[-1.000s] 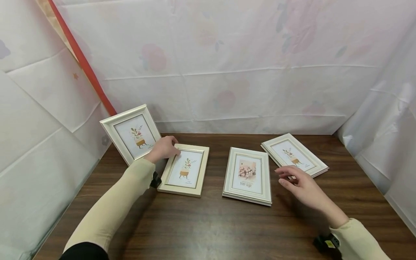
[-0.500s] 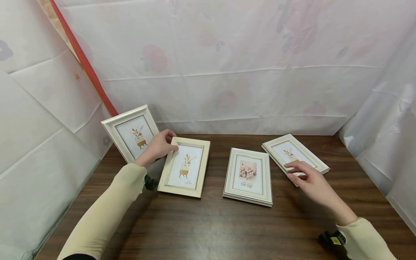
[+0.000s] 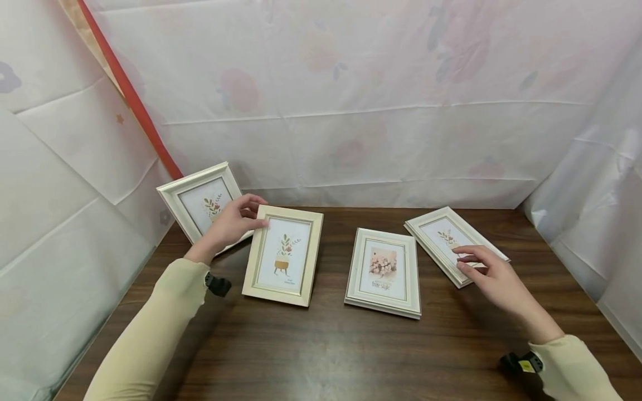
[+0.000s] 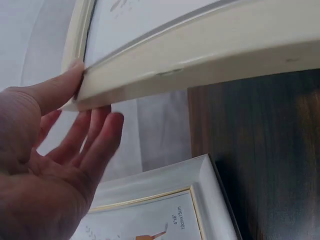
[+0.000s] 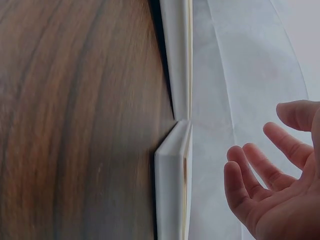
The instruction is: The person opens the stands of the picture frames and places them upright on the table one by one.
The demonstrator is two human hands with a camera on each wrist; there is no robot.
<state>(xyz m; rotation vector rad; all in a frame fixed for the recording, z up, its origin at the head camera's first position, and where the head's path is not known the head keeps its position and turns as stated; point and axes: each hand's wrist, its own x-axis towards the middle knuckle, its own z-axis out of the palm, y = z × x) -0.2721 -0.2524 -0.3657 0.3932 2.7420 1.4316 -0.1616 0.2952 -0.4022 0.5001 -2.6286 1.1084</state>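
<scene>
My left hand (image 3: 233, 224) pinches the upper left corner of a cream picture frame (image 3: 254, 256), thumb on the front and fingers behind. That frame tilts up with its top edge raised, and it shows a potted plant print. In the left wrist view the thumb (image 4: 60, 90) presses the corner of the held frame (image 4: 200, 55). My right hand (image 3: 494, 275) hovers with relaxed fingers over the near side of a white picture frame (image 3: 478, 234) lying at the right. In the right wrist view the right hand (image 5: 280, 185) holds nothing.
Another white picture frame (image 3: 193, 184) stands propped up at the back left, partly behind my left hand. Between the hands lies a white frame (image 3: 353, 267) with a flower photo. The brown wooden table (image 3: 311, 356) ends at a pale printed cloth (image 3: 321, 139) behind.
My left hand has lifted the top of the cream picture frame, tilting it up from the table. My right hand has moved rightward, over the right-hand frame.
</scene>
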